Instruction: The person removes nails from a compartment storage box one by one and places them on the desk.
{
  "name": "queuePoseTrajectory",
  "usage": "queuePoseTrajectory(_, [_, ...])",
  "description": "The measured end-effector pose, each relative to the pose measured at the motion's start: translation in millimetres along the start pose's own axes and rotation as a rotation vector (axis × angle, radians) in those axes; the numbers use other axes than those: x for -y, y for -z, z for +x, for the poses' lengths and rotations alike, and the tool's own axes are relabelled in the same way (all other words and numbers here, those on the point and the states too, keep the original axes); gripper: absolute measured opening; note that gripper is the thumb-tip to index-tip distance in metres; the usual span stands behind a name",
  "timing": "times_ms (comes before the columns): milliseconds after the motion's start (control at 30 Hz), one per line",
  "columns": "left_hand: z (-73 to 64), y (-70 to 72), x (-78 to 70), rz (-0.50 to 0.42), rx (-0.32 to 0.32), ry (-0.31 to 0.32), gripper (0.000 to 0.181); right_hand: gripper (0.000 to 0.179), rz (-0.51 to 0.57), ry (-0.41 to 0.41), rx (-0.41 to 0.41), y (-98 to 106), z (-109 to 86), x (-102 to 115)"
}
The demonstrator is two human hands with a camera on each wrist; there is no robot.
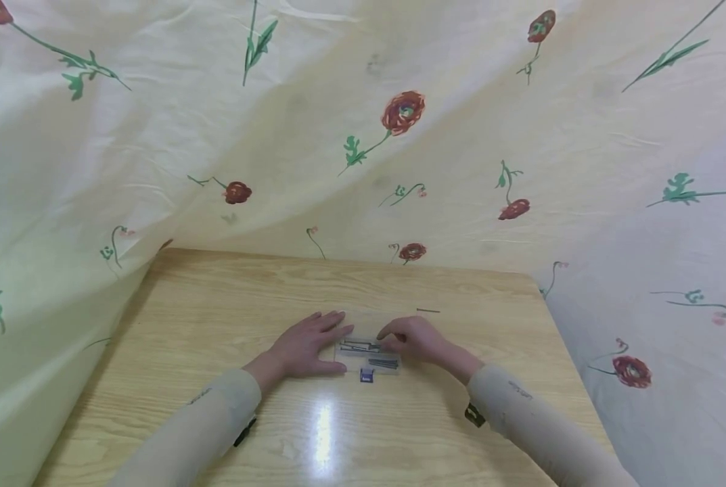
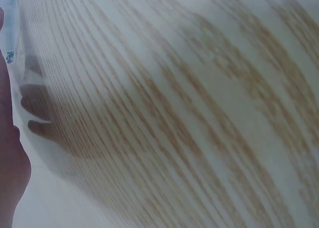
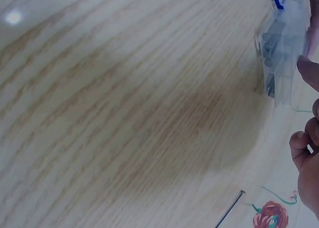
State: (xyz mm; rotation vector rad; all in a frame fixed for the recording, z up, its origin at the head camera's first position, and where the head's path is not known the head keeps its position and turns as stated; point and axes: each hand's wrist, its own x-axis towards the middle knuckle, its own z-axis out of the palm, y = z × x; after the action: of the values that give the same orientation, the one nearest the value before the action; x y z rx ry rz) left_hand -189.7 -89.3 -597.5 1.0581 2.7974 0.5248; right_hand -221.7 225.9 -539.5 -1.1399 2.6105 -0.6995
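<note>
A small clear plastic box (image 1: 353, 362) with a blue latch (image 1: 367, 375) at its front lies on the table, its compartments holding several dark nails (image 1: 383, 364). My left hand (image 1: 306, 346) rests at the box's left end, fingers spread and mostly straight, with the thumb along the front. Over the right end, my right hand (image 1: 420, 339) bends down, its index fingertip close above the nails in the rear compartment. In the right wrist view its other fingers (image 3: 300, 144) are curled; I cannot tell whether the fingertips pinch a nail.
A single loose nail (image 1: 428, 310) lies on the wood-grain table (image 1: 229, 291) beyond the right hand. Flowered cloth (image 1: 314, 135) hangs behind the table and along both sides. A bright light reflection shows on the tabletop in front of the box.
</note>
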Motion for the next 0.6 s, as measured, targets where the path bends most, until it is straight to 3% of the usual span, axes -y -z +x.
queuePoseTrajectory(300, [-0.1,2.4,-0.8,-0.006,0.001,-0.009,0.091,0.017,-0.049,0.112,0.015,-2.9,-0.7,-0.5])
queuePoseTrajectory(600, [-1.0,5.6,-3.7,-0.018,0.018,0.001,0.09,0.022,-0.165,0.155,0.154,1.9,7.3,-2.8])
